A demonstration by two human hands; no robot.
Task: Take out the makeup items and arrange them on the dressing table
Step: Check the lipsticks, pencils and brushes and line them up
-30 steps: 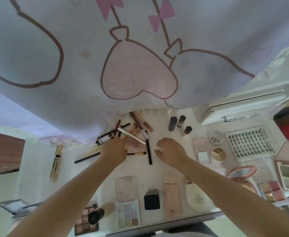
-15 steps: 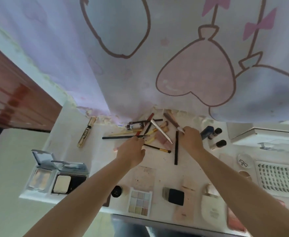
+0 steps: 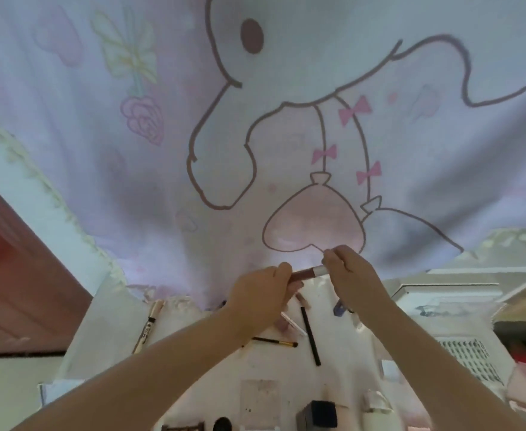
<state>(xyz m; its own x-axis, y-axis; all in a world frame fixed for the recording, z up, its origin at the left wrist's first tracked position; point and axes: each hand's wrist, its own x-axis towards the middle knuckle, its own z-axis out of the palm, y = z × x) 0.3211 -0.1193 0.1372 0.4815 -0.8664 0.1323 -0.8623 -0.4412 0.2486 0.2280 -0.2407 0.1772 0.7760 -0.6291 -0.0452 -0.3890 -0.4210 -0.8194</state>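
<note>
Both hands raised above table (image 3: 106, 325), near its back edge. Left hand (image 3: 260, 298) grips reddish-brown end of lip gloss tube (image 3: 306, 273); right hand (image 3: 350, 275) pinches its white cap end. Tube roughly level, clear of surface. On table below: black pencil (image 3: 310, 335) and gold-tipped brush (image 3: 275, 341) near middle, gold tube (image 3: 148, 326) toward left edge, black compact (image 3: 317, 415) at front edge. Printed cloth (image 3: 255, 119) hangs behind.

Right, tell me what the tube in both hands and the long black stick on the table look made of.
Tube: likely glossy plastic, translucent reddish-brown body, opaque white cap end.
Black stick: probably matte plastic or painted wood; uniformly dark, no shine; too blurred to settle.
</note>
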